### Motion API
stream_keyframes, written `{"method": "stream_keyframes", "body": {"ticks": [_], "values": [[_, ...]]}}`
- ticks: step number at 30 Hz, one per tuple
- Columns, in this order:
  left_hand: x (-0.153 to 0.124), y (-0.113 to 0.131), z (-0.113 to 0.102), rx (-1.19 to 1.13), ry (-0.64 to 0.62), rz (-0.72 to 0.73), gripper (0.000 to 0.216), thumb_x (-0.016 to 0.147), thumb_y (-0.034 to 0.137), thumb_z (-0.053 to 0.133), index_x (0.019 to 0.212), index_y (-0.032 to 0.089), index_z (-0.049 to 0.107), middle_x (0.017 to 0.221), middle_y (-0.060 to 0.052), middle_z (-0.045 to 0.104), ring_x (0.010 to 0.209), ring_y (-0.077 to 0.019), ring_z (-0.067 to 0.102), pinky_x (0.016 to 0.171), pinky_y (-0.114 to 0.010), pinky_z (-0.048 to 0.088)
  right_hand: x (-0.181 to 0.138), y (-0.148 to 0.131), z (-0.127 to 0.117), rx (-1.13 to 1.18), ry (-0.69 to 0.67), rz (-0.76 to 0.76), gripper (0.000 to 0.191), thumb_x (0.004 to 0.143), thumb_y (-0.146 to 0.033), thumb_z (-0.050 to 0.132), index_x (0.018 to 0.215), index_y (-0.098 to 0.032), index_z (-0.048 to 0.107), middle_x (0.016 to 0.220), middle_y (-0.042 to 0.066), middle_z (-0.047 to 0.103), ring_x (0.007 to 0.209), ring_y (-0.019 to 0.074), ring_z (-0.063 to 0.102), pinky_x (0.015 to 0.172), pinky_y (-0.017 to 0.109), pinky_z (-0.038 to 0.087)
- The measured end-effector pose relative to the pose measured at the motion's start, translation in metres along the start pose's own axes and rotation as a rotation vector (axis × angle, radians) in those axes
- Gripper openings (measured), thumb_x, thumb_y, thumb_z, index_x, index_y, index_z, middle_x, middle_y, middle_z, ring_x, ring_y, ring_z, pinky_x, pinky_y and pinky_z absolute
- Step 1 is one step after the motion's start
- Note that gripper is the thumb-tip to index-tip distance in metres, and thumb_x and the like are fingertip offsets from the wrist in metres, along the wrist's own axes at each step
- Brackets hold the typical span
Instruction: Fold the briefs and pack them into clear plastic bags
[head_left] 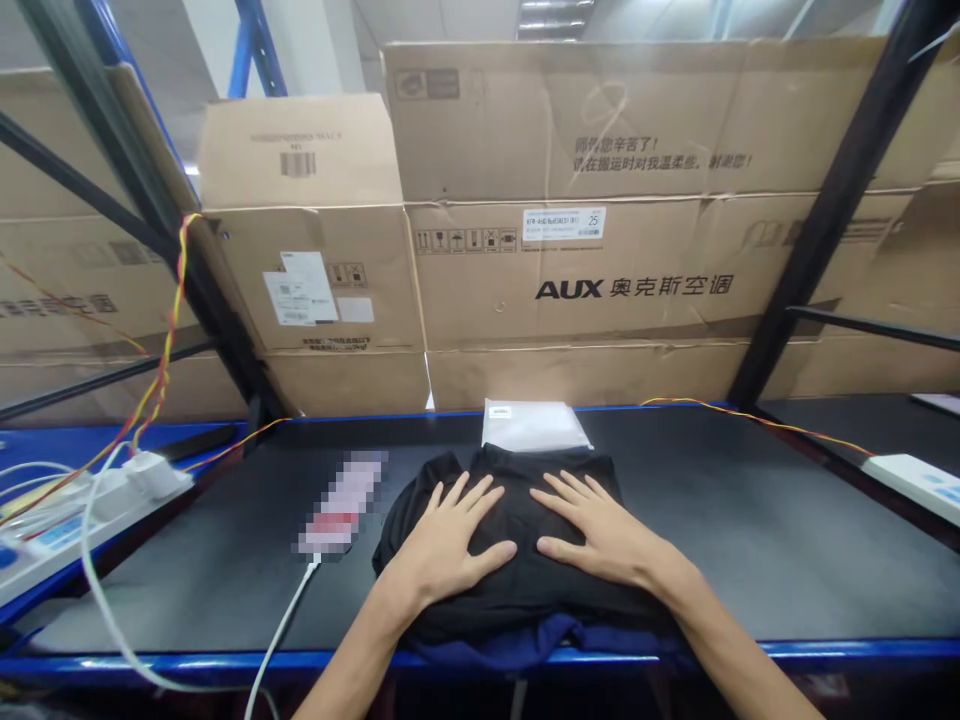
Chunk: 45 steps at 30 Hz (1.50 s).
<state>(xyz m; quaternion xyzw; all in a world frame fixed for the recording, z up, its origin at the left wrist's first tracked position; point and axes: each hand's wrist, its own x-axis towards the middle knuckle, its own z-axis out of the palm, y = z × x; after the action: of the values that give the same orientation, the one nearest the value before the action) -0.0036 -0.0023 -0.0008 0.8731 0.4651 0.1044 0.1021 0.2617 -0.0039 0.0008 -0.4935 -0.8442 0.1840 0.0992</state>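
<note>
Pressing the black cloth [523, 582] evenly seems best: the left hand [454, 535] and the right hand [600, 532] lie spread on it, so share weight across 2 palms.

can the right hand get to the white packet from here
Probably yes: the right hand lies on the black cloth, and the white packet sits just past its far edge, with only cloth between.

Cardboard sheet [652, 240] (printed AUX) behind table [757, 550], power strip [124, 514] at left, pixelated device [341, 505] joined to white cable [282, 626], twisted yellow-red wires [181, 268].
</note>
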Motion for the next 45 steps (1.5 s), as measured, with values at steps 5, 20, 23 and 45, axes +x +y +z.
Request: {"method": "stream_keyframes", "body": {"ticks": [5, 20, 23, 45], "values": [[0.0, -0.001, 0.001, -0.002, 0.003, -0.001, 0.069, 0.09, 0.068, 0.042, 0.15, 0.036, 0.031, 0.16, 0.0, 0.025, 0.148, -0.0339, 0.016, 0.117, -0.062, 0.014, 0.0, -0.001, 0.0, -0.015, 0.0, 0.004, 0.076, 0.086, -0.075, 0.042, 0.149, -0.034, 0.035, 0.16, 0.007, 0.02, 0.148, 0.0305, 0.012, 0.119, 0.055, 0.009], [-0.001, -0.002, 0.0, -0.022, 0.016, 0.002, 0.068, 0.09, 0.066, 0.045, 0.15, 0.036, 0.033, 0.159, -0.002, 0.028, 0.148, -0.0344, 0.017, 0.117, -0.061, 0.014, 0.0, 0.002, 0.003, 0.033, 0.042, -0.029, 0.071, 0.086, -0.07, 0.049, 0.147, -0.034, 0.039, 0.159, 0.007, 0.023, 0.148, 0.0323, 0.015, 0.118, 0.057, 0.011], [-0.001, -0.001, -0.001, -0.049, 0.008, -0.009, 0.069, 0.089, 0.067, 0.046, 0.149, 0.036, 0.034, 0.159, -0.001, 0.028, 0.148, -0.034, 0.017, 0.118, -0.061, 0.014, 0.001, 0.005, 0.006, 0.037, 0.093, -0.031, 0.065, 0.09, -0.066, 0.046, 0.146, -0.033, 0.042, 0.158, 0.006, 0.029, 0.147, 0.0304, 0.02, 0.118, 0.056, 0.014], [0.07, -0.031, -0.027, -0.078, 0.364, -0.173, 0.018, 0.086, 0.034, 0.058, 0.099, 0.026, 0.069, 0.08, 0.001, 0.071, 0.071, -0.0172, 0.066, 0.065, -0.025, 0.045, 0.016, 0.056, -0.018, -0.19, 0.491, 0.278, 0.028, 0.088, -0.025, 0.047, 0.102, -0.025, 0.071, 0.101, 0.006, 0.075, 0.094, 0.0257, 0.069, 0.079, 0.035, 0.051]]}}
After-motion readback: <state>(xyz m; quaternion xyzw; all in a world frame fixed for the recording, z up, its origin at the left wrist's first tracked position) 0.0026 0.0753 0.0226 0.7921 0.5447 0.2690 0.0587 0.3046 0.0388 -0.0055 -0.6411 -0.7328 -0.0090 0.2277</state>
